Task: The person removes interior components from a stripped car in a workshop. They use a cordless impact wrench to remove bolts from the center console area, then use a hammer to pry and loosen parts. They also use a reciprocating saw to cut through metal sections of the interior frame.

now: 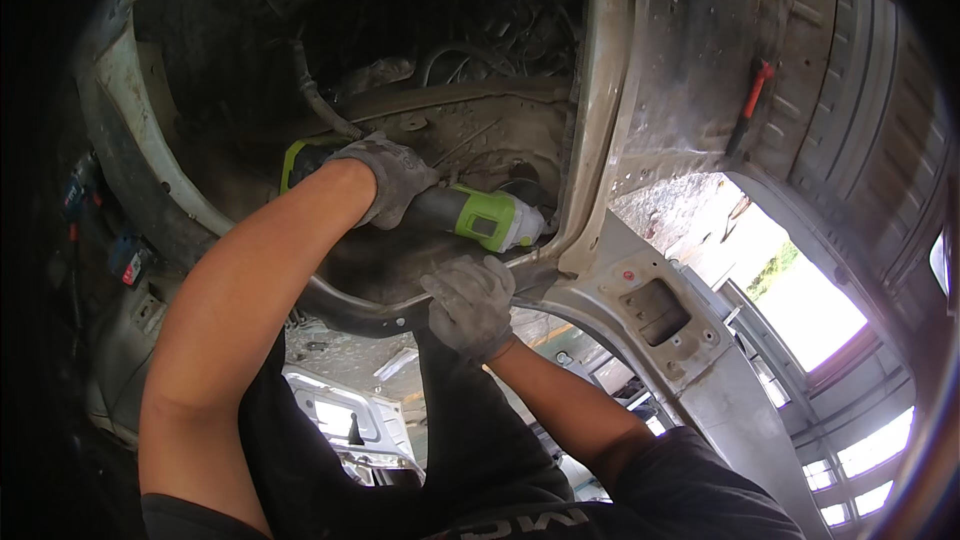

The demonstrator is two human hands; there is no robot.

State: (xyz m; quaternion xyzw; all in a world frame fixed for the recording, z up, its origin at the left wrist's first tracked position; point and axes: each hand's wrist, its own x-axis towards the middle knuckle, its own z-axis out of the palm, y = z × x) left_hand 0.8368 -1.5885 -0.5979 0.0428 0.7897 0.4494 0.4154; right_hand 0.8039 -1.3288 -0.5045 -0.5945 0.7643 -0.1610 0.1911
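My left hand (396,178), in a grey work glove, is wrapped around the body of a green and black cordless angle grinder (486,219). The grinder lies nearly level inside the opening of a stripped vehicle body, its pale head pointing right. Its disc (523,189) is partly visible, close to the base of the door pillar (600,127). Lower down, my gloved right hand (471,306) curls over the metal sill edge (405,306), apart from the grinder. Whether the disc touches metal or spins cannot be told.
Loose wiring (480,60) and a corrugated hose (319,101) occupy the dark interior. At left are a power tool (79,184) and a blue battery pack (129,259). A red-handled tool (756,94) rests against the panel at right. Dirt and debris cover the vehicle floor (465,116).
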